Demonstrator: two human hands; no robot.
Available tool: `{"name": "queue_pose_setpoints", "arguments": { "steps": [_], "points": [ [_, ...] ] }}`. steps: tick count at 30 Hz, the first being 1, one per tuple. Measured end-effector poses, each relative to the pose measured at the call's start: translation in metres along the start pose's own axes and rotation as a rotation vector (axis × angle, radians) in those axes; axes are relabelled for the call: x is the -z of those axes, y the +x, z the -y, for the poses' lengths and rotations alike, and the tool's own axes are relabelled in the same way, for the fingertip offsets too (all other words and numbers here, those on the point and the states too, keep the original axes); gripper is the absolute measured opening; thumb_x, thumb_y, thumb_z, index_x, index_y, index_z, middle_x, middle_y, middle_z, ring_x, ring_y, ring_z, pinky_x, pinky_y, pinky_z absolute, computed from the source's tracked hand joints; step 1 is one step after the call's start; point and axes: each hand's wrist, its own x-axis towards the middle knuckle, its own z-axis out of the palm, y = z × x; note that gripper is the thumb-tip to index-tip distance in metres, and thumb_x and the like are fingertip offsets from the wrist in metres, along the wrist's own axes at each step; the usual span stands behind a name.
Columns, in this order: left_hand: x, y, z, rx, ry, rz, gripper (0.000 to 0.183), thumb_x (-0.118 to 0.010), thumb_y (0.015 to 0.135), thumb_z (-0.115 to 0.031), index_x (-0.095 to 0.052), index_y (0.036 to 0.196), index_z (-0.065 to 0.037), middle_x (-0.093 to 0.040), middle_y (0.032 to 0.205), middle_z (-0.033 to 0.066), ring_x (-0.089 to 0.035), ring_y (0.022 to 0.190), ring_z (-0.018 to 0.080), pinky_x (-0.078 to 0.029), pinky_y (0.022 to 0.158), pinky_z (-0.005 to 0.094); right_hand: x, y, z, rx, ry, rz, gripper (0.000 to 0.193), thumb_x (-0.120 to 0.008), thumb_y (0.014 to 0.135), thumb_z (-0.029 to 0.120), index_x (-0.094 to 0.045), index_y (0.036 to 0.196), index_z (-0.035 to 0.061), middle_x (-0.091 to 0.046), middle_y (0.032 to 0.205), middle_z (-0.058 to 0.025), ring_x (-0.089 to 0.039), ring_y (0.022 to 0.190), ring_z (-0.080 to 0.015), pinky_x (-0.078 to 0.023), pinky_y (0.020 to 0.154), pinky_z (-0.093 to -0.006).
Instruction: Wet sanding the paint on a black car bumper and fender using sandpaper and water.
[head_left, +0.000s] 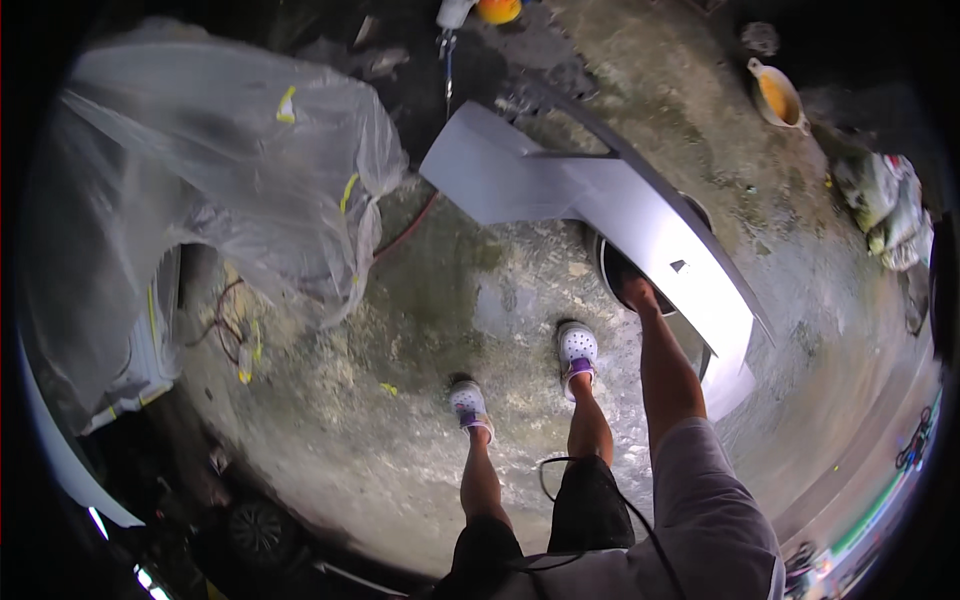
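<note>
A long silver-grey car body panel, probably a bumper (pixel 640 215), stretches across the floor ahead and to the right. It lies over a round, dark-centred thing with a pale rim (pixel 604 268), mostly hidden beneath it. My right arm reaches down to the panel's near edge. There my right hand (pixel 637 293) is in shadow at the edge, over the dark centre of the round thing. Its fingers are too dark and hidden to make out, so whether it grips the panel cannot be seen. My left hand is outside the picture.
Clear plastic sheeting (pixel 230 130) with yellow tape covers a large shape at left. A red hose (pixel 408 232) runs along the stained concrete floor. A spray gun (pixel 449 45) is at the top. An orange-stained container (pixel 778 97) and filled bags (pixel 890 205) lie far right.
</note>
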Motion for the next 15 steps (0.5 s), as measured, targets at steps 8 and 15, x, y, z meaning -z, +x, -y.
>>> {"name": "queue_pose_setpoints", "arguments": {
  "steps": [8,15],
  "points": [
    [-0.066,-0.143,-0.040,0.289,0.026,0.222,0.049,-0.052,0.097,-0.046,-0.060,0.128,-0.009,-0.061,0.124,0.0193,-0.058,0.112,0.0352,-0.046,0.095,0.0486,-0.023,0.080,0.095,-0.242,1.149,0.146,0.017,-0.053,0.098,0.019,-0.066,0.103,0.0093,-0.064,0.090,-0.0063,-0.057,0.070,-0.0152,-0.047,0.063,-0.0339],
    [-0.132,-0.166,-0.023,0.123,0.251,0.295,0.056,-0.059,0.095,-0.049,-0.052,0.141,-0.017,-0.047,0.147,0.0168,-0.044,0.135,0.0378,-0.036,0.112,0.0526,-0.003,0.074,0.082,-0.301,1.290,0.073,0.023,-0.050,0.099,0.020,-0.067,0.108,0.0085,-0.067,0.096,-0.0091,-0.060,0.076,-0.0181,-0.048,0.072,-0.0381]
  ]
}}
